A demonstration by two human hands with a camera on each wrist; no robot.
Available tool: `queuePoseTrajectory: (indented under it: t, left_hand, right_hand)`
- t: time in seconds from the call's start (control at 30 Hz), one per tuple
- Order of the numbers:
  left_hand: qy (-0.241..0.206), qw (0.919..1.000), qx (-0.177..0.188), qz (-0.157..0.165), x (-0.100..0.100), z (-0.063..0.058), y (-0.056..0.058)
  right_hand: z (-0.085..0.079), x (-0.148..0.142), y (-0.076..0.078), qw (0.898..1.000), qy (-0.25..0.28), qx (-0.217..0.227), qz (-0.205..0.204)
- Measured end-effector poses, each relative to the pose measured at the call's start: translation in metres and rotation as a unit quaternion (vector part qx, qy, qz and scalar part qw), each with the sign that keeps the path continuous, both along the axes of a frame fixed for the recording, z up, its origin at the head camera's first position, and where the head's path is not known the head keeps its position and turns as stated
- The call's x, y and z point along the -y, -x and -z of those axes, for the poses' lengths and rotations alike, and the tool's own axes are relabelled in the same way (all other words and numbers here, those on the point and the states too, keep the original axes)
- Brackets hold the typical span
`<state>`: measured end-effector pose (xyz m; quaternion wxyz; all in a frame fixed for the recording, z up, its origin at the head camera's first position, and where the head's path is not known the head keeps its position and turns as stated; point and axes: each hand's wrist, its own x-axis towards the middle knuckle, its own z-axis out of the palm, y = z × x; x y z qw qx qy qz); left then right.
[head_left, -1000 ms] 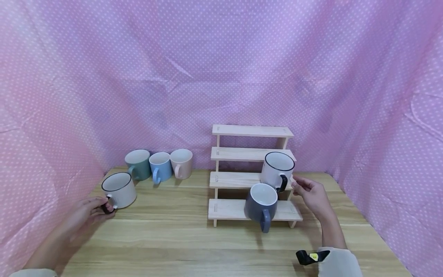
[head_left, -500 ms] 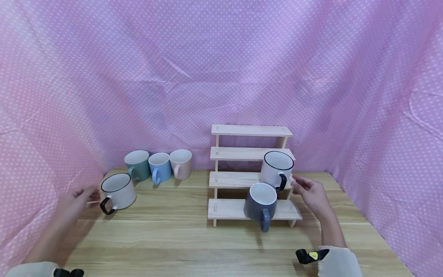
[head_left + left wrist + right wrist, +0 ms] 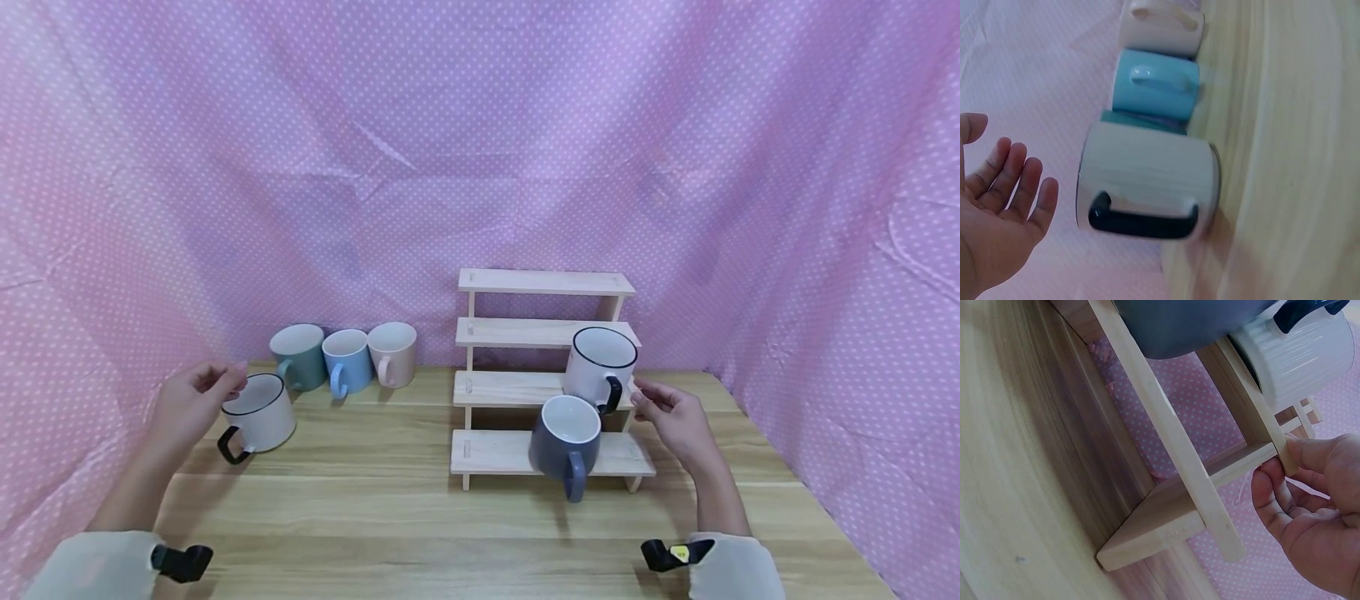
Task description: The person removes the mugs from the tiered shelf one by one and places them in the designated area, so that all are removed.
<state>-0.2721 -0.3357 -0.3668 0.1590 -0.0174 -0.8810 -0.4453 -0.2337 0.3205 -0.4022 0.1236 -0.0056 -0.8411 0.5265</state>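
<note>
My left hand (image 3: 197, 404) hovers by the rim of a white enamel-style mug (image 3: 262, 421) with a black handle, at the table's left. In the left wrist view its fingers (image 3: 1019, 181) are loosely bent, apart from the mug, and hold nothing. My right hand (image 3: 678, 421) pinches the right end of the second-lowest board of a wooden tiered shelf (image 3: 510, 389), thumb on top and fingers beneath. Beside it on that board stands a second white mug (image 3: 592, 379) with a black rim and handle. A dark grey-blue mug (image 3: 551, 450) stands on the lowest board.
A green mug (image 3: 303, 371), a light blue mug (image 3: 356, 375) and a pale pink mug (image 3: 401, 367) stand in a row at the back left of the wooden table (image 3: 360, 517). Pink dotted cloth (image 3: 480, 150) hangs behind and along both sides.
My left hand has let go of the left white mug's black handle, drawn back left, then risen toward its rim. My right hand keeps its place on the shelf.
</note>
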Motion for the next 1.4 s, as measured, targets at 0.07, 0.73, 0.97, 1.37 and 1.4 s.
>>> queuePoseTrajectory:
  t: [0.07, 0.73, 0.97, 1.37, 1.4]
  left_hand:
    - [-0.002, 1.0000, 0.004, 0.009, -0.005, -0.003, 0.001]
    - [0.015, 0.9954, -0.015, 0.094, -0.064, -0.004, 0.017]
    - [0.021, 0.9906, -0.011, 0.135, -0.087, -0.004, 0.025]
    - [0.046, 0.9824, -0.015, 0.180, -0.135, -0.006, 0.034]
    - [0.049, 0.9808, -0.023, 0.187, -0.140, -0.007, 0.035]
  right_hand:
    - [0.000, 0.000, 0.000, 1.000, 0.000, 0.002, 0.000]
    - [0.002, 0.001, 0.002, 1.000, 0.006, -0.005, -0.002]
    - [0.002, 0.000, 0.001, 1.000, 0.006, -0.009, -0.002]
    - [0.001, 0.000, 0.000, 1.000, 0.007, -0.013, -0.002]
    - [0.001, 0.000, 0.000, 1.000, 0.007, -0.012, -0.002]
